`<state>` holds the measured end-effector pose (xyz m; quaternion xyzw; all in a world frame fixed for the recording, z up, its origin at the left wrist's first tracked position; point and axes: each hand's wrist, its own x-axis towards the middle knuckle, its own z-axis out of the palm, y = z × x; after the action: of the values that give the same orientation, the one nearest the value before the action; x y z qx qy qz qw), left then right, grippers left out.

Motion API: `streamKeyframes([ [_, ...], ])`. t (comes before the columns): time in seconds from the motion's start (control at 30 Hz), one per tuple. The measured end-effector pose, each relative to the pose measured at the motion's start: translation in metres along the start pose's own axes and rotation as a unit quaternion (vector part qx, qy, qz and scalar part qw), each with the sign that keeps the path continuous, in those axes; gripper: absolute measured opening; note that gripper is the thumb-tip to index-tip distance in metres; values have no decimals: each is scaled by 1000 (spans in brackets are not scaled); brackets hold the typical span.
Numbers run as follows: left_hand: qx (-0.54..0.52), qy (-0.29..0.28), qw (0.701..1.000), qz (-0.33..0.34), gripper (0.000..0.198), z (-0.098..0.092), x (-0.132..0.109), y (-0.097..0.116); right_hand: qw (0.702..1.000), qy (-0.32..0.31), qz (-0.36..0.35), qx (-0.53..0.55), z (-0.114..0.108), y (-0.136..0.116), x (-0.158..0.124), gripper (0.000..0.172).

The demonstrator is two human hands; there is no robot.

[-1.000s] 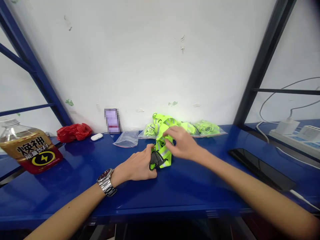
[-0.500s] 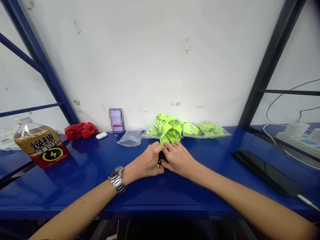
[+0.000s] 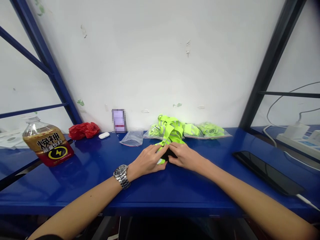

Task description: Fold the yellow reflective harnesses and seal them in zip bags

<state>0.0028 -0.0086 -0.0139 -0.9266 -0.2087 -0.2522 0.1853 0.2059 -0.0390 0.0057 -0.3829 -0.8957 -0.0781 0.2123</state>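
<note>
Head view: both hands meet mid-frame on the blue table (image 3: 75, 180), left hand (image 3: 150, 160) and right hand (image 3: 183, 156) pinching a neon reflective strap (image 3: 172, 131) with a black bit between them. Best to keep it pressed flat and grip tight so it won't spring loose

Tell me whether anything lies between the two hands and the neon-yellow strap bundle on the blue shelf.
Nothing visible does. The left hand and right hand both rest directly on the neon-yellow strap bundle, their fingertips meeting at its black part. The empty clear bag lies apart to the left.
</note>
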Motion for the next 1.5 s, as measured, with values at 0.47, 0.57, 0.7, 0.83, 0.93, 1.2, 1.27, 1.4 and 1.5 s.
streamKeyframes([
  [0.47,-37,95,994,-30,60,0,-8,-11,994,96,-42,-19,-3,24,-17,71],
  [0.57,-49,97,994,-29,60,-2,-7,-11,993,99,-46,-51,1,20,-14,65],
  [0.7,-69,88,992,-53,58,-3,-5,-12,992,95,-28,-74,3,27,-10,47],
  [0.83,-81,107,974,-181,54,-8,-8,-28,986,147,70,-45,-5,56,-19,50],
  [0.93,-73,124,958,-248,51,-12,-11,-40,963,232,138,2,-10,71,-26,52],
  [1.2,-111,84,978,-154,56,-13,-6,-21,975,217,36,33,-4,45,-18,52],
  [1.27,-113,68,983,-131,58,-14,-6,-17,979,199,15,33,-2,40,-17,49],
  [1.4,-113,53,986,-107,60,-14,-6,-15,983,181,-13,32,2,39,-18,51],
  [1.5,-115,51,987,-100,60,-13,-7,-16,984,176,-28,27,4,41,-19,51],
])
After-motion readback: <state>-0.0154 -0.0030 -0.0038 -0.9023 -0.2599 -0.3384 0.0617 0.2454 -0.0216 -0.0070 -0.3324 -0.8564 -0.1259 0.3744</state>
